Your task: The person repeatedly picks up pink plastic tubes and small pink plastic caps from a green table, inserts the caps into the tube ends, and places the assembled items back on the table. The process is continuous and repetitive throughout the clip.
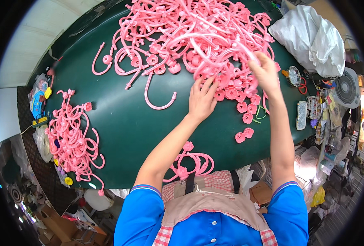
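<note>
A large heap of pink curved plastic tubes (182,24) with flower-shaped ends covers the far middle of the dark green table (124,135). At the heap's near edge, my left hand (201,99) rests with its fingers stretched out and slightly apart, fingertips touching pink pieces. My right hand (266,76), raised at the heap's right side, is closed on a pink curved tube (242,48) that is blurred by motion. Several loose pink flower cups (231,93) lie between and below my hands. Two more flower cups (244,135) sit closer to me.
A tangled bundle of pink tubes (73,139) occupies the table's left end. Another pink coil (194,164) lies by my apron. White plastic bag (311,39), red-handled scissors (302,86) and grey fan (346,88) are at the right. Green ties (260,115) lie near the cups.
</note>
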A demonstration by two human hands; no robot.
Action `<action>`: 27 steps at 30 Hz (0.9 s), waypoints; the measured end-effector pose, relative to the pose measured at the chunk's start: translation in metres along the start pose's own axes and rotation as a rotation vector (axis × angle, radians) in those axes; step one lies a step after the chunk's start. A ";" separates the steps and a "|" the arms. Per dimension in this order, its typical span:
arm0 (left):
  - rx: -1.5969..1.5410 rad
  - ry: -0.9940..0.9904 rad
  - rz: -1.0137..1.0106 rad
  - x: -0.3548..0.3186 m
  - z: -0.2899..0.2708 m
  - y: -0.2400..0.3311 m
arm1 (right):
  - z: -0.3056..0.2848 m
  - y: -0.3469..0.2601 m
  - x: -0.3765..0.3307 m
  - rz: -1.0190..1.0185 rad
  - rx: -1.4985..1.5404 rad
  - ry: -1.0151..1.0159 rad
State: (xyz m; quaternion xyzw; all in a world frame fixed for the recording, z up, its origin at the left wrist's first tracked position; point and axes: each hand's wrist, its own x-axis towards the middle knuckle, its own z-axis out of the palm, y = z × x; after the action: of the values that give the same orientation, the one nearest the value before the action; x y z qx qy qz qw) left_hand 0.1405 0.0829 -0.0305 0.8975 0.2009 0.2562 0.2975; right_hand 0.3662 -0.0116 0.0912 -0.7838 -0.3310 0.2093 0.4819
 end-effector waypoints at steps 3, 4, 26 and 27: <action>0.081 0.103 -0.002 0.011 0.018 -0.018 | -0.035 -0.018 -0.009 -0.101 0.130 0.162; 0.145 0.069 0.004 0.010 0.014 -0.025 | -0.044 -0.016 -0.017 -0.091 0.160 0.274; -0.970 -0.402 -1.019 -0.062 0.016 0.007 | 0.019 0.032 -0.175 0.255 0.502 0.370; -1.224 -0.420 -1.213 -0.064 0.008 0.012 | 0.019 0.019 -0.178 0.258 0.539 0.370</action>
State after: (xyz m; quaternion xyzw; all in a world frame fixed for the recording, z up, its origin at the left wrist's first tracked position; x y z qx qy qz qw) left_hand 0.0969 0.0373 -0.0500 0.3488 0.4111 -0.0529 0.8406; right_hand 0.2370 -0.1343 0.0673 -0.6884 -0.0690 0.2027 0.6930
